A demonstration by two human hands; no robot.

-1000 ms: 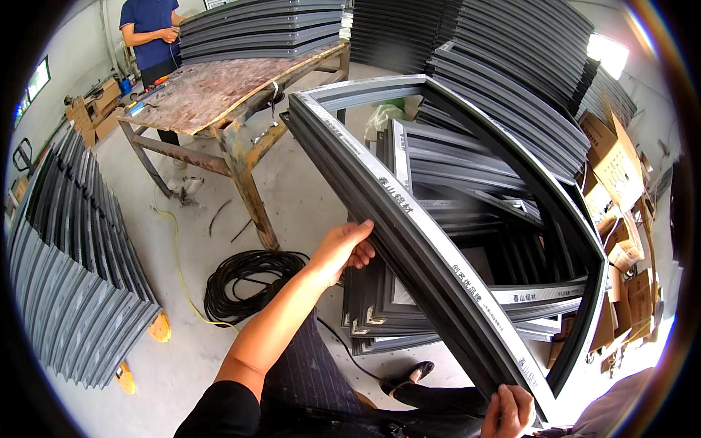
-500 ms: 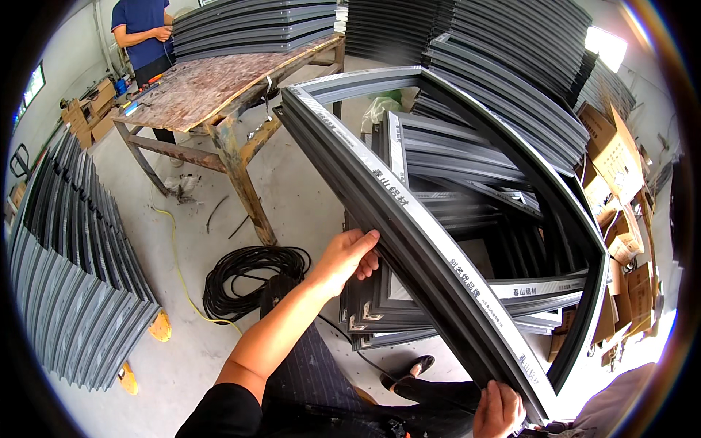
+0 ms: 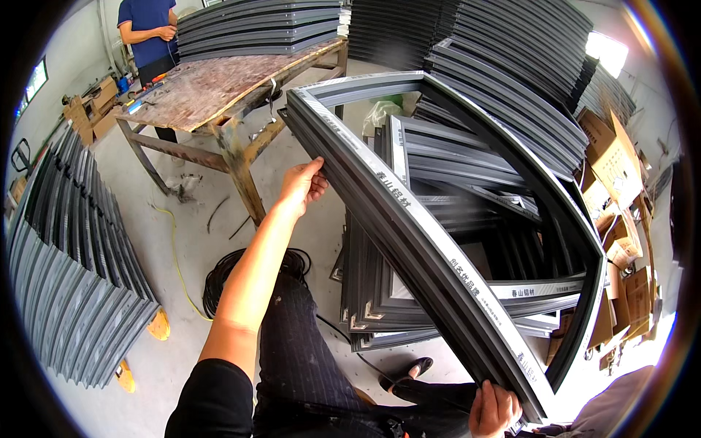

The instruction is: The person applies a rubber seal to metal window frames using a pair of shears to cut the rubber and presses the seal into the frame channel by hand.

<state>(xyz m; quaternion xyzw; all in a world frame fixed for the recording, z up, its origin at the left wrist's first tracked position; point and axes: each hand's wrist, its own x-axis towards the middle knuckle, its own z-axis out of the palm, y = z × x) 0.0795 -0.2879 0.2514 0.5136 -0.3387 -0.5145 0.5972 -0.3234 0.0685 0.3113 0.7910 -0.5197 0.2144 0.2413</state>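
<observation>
A dark grey metal frame [image 3: 409, 223] with pale printed film along its face is held tilted in front of me, its near end low at the right. My left hand [image 3: 305, 187] is closed at the outer side of this frame, toward its far left end. Its thumb meets the frame's edge and the fingers curl beneath; whatever they pinch is hidden. At the bottom right, my right hand [image 3: 496, 411] grips the frame's near corner. Directly under the held frame lies a stack of similar frames [image 3: 365, 292].
A worn wooden table [image 3: 197, 91] carries more stacked frames [image 3: 255, 29]; a person in blue [image 3: 148, 29] stands behind it. Another frame stack [image 3: 80, 277] is at left. A black cable coil [image 3: 219, 281] lies beside my leg. Cardboard boxes [image 3: 617, 164] pile up at right.
My left hand has slid up and away along the frame's side, toward its far left end. My right hand keeps its grip at the near corner, and the frame has barely moved.
</observation>
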